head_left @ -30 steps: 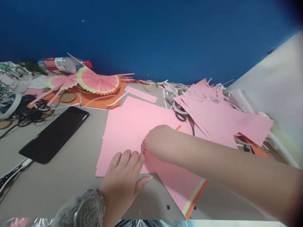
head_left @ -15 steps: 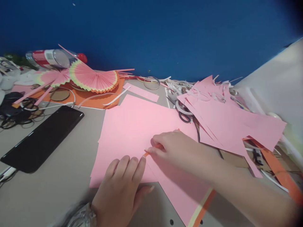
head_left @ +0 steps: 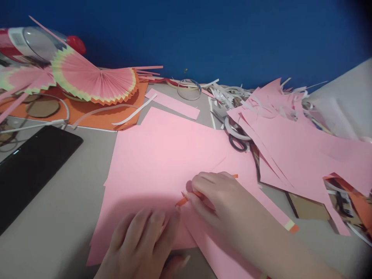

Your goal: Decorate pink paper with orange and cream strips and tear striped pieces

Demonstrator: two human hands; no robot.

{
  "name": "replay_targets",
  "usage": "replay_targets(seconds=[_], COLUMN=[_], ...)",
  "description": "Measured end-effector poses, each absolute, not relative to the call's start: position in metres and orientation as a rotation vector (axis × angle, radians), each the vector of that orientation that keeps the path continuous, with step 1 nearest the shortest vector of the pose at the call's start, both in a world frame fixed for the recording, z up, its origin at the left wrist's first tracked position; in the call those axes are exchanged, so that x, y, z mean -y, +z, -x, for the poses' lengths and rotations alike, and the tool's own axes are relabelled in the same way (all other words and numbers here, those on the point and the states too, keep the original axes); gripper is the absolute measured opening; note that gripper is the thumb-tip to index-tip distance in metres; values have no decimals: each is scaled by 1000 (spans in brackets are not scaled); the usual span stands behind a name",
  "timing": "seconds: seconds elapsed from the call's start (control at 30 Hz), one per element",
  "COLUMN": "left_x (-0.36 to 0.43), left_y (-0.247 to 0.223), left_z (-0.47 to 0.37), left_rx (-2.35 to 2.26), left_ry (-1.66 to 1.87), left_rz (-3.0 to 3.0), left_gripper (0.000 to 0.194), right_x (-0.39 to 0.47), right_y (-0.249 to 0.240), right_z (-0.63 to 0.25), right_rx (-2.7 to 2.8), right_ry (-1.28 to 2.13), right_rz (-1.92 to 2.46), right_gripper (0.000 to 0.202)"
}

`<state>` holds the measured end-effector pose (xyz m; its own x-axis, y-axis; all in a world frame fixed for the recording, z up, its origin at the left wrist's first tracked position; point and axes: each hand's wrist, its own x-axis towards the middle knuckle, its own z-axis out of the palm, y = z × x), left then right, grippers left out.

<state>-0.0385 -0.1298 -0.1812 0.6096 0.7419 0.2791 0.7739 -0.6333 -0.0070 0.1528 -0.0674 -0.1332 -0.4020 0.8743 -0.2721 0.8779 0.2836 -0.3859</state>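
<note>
Pink paper sheets (head_left: 162, 155) lie overlapped on the grey table. My left hand (head_left: 142, 240) rests palm down at their lower edge, fingers slightly bent and thumb apart, its index fingertip by the end of a thin orange strip (head_left: 182, 201). My right hand (head_left: 215, 197) is closed round that strip, pressed low over the paper; the strip's other end shows beyond the knuckles. Under my right forearm runs a long pink paper piece (head_left: 215, 248). Another pink strip (head_left: 276, 211) with a cream and orange end sticks out to the right.
A black phone (head_left: 40, 166) lies at left. Behind it are a folded paper fan (head_left: 99, 83), orange paper (head_left: 101, 116) and a bottle (head_left: 43, 42). Black-handled scissors (head_left: 237, 143), a tape ring (head_left: 188, 90) and cut pink paper (head_left: 296, 147) lie at back and right.
The view has come closer and shifted. My right hand has drawn slightly away from my left fingertips, and more of the orange strip shows between them. A pink strip's cream and orange end now shows at right.
</note>
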Motion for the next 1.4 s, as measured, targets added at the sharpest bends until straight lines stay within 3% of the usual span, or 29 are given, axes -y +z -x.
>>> replay_targets(seconds=[0.27, 1.03, 1.4], left_x=[137, 136, 139], left_y=[-189, -185, -187], left_z=[30, 32, 33], left_rx=[1359, 1378, 1411], left_ry=[-450, -384, -408], left_rz=[2604, 2644, 2683], left_gripper=[46, 40, 39], right_x=[72, 72, 75], right_y=[-135, -137, -132], right_z=[-152, -150, -147], right_rx=[-2488, -2500, -2423], right_ry=[-812, -867, -1055], right_rz=[-1647, -1724, -1750], right_gripper=[16, 23, 24])
